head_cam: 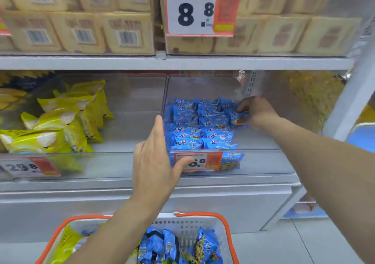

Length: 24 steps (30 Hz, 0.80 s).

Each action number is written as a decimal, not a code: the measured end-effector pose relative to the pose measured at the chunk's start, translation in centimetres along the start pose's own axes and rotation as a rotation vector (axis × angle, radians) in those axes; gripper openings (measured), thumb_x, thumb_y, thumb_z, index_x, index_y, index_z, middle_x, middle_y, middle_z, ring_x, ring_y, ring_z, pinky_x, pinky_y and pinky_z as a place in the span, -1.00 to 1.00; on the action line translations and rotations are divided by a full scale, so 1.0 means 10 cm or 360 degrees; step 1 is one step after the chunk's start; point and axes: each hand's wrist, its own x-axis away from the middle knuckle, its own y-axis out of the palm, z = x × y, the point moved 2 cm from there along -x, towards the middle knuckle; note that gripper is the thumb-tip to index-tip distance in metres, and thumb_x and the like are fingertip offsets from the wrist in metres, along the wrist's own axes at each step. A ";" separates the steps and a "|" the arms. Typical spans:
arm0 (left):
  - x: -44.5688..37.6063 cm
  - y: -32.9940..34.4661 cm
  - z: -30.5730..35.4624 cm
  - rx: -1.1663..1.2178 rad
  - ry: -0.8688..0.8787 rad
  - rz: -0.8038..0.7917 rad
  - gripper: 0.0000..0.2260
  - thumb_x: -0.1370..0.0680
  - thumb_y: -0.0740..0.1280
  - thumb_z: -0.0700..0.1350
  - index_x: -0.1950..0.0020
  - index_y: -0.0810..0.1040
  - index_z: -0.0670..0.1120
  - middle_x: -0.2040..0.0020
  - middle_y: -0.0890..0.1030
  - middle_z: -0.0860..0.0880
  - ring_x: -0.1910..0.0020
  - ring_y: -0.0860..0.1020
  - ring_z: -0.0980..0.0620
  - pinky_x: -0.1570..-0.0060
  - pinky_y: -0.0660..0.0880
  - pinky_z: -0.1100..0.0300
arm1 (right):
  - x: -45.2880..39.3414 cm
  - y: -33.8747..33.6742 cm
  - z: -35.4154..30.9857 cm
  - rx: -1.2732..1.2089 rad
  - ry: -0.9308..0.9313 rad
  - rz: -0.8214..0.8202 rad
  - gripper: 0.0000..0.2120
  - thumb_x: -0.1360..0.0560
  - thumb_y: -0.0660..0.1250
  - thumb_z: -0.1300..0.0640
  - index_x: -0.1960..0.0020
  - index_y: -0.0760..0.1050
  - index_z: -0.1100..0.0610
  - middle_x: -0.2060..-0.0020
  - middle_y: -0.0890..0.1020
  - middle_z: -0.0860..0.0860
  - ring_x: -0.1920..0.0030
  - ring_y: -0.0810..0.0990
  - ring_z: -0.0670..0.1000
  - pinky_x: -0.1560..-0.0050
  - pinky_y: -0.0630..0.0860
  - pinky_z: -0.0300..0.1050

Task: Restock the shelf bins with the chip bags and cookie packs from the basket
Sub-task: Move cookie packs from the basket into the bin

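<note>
Blue cookie packs [200, 121] lie in rows inside a clear shelf bin [261, 158]. My right hand [255, 111] reaches into that bin and holds one blue cookie pack [239, 118] at the right end of the rows. My left hand [156, 158] is flat with straight fingers against the bin's front left corner, thumb over the price tag [199, 161]. Yellow chip bags [60, 121] fill the clear bin to the left. Below, a white basket with orange rim [205, 216] holds more blue packs [178, 247] and a yellow bag [67, 243].
The shelf above carries stacked beige packs [81, 32] and a large price sign [194, 8]. A white shelf upright [353, 93] stands at the right. Between the yellow bags and the blue packs the left bin's floor [132, 125] is bare.
</note>
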 end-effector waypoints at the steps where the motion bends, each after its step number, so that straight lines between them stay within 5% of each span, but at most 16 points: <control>1: 0.00 0.00 0.00 0.0000 0.0002 -0.0007 0.00 -0.29 0.53 0.21 -0.52 0.22 -0.31 -0.37 0.50 -0.21 -0.14 0.37 -0.03 -0.08 0.26 0.12 | -0.01 0.03 0.00 0.0061 -0.0030 0.0038 -0.70 -0.30 0.62 0.26 0.02 0.64 0.09 -0.07 0.62 0.13 -0.09 0.62 0.15 -0.10 0.53 -0.09; 6: 0.02 0.00 -0.01 0.0001 0.0008 -0.0027 -0.04 -0.33 0.39 0.26 -0.51 0.23 -0.34 -0.36 0.50 -0.23 -0.14 0.36 -0.06 -0.08 0.27 0.09 | -0.04 0.11 0.01 0.0213 -0.0055 0.0031 -0.62 -0.33 0.60 0.20 -0.12 0.64 0.08 -0.13 0.38 0.15 -0.23 0.39 0.22 -0.29 0.44 0.05; 15: 0.03 -0.01 -0.02 0.0008 0.0013 -0.0024 -0.04 -0.33 0.39 0.25 -0.50 0.24 -0.35 -0.31 0.54 -0.23 -0.10 0.37 -0.05 -0.05 0.26 0.09 | -0.01 0.13 0.01 0.0023 -0.0018 0.0025 -0.62 -0.37 0.56 0.23 -0.17 0.60 0.13 -0.15 0.53 0.14 -0.14 0.58 0.09 0.01 0.35 -0.24; 24: 0.03 -0.04 -0.03 0.0030 0.0087 -0.0092 -0.04 -0.39 0.37 0.27 -0.55 0.13 -0.30 -0.43 0.45 -0.20 -0.18 0.39 -0.04 -0.10 0.25 0.12 | 0.19 -0.10 -0.17 0.0031 0.0068 0.0052 -0.61 -0.48 0.43 0.16 -0.29 0.55 0.03 -0.21 0.62 0.05 -0.16 0.60 0.11 0.00 0.42 -0.24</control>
